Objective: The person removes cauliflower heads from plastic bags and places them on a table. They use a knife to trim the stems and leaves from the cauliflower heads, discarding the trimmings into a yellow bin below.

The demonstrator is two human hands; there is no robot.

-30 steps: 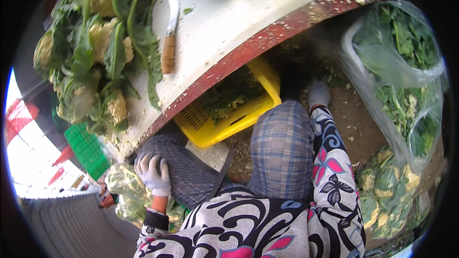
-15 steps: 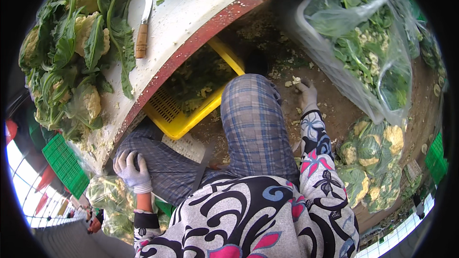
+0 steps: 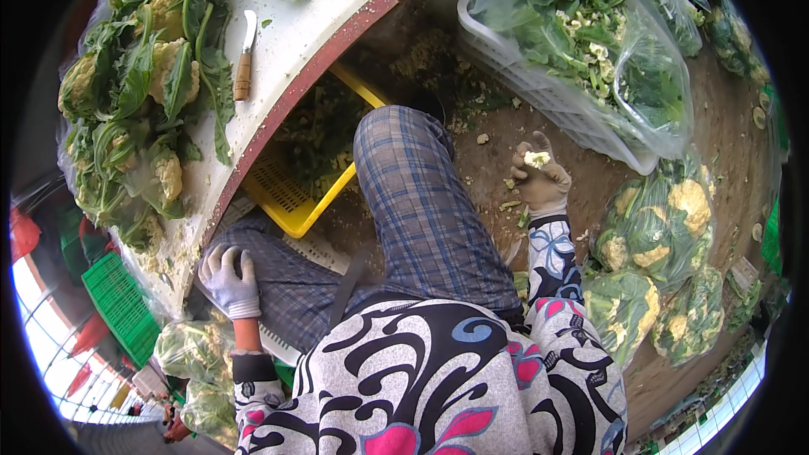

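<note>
My right hand (image 3: 543,184), in a soiled pale glove, is closed on a small piece of cauliflower (image 3: 536,159) above the dirt floor, left of the leaf-filled crate. Against my bent left leg lies my left hand (image 3: 229,278) in a whitish knit glove, fingers spread, holding nothing. More pale scraps (image 3: 510,204) lie on the floor beside my right hand.
A wooden-handled knife (image 3: 244,57) lies on the white table beside leafy cauliflowers (image 3: 170,76). Below the table's edge stands a yellow crate (image 3: 295,223). A bag-lined white crate (image 3: 539,88) holds leaves. Wrapped cauliflowers (image 3: 653,227) sit at right; a green crate (image 3: 120,307) stands left.
My right hand has turned and come up from the floor, with the cauliflower piece now plainly in its fingers. My left hand stays on my leg. The view has shifted slightly.
</note>
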